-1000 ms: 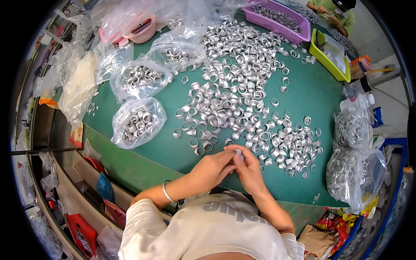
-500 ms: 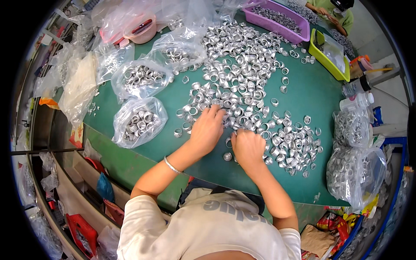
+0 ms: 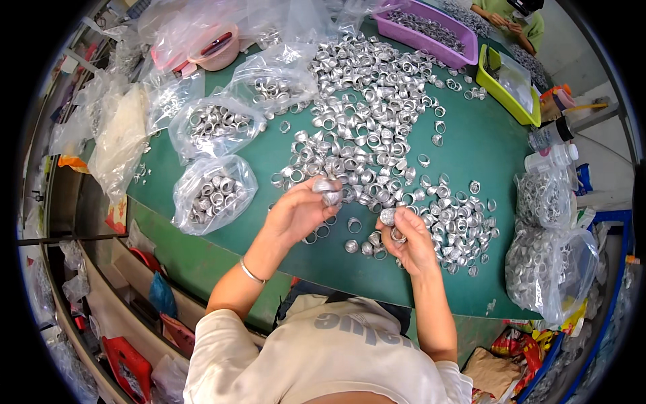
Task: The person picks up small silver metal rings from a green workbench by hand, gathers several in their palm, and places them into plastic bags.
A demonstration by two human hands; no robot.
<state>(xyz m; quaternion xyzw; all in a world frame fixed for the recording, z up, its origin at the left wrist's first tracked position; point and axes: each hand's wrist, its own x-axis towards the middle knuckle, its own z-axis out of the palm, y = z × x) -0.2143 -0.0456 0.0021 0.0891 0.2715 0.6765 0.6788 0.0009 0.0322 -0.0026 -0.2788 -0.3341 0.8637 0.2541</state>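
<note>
Silver metal rings lie in a large heap across the middle of the green table. My left hand is raised at the heap's near left edge, its fingertips closed on a couple of rings. Further right, my right hand pinches a ring between thumb and fingers, palm turned up; another ring shows in its fingers. Just beside it spreads a smaller pile of rings. A few loose rings rest between my two hands.
Open clear bags of rings stand on the left. A pink basket sits behind them. A purple tray and a lime-green tray are at the far right. Filled bags line the right edge. Another person works beyond.
Both hands have lifted and turned from reaching down into the rings to holding rings up. They are further apart, the left moved left and the right moved right.
</note>
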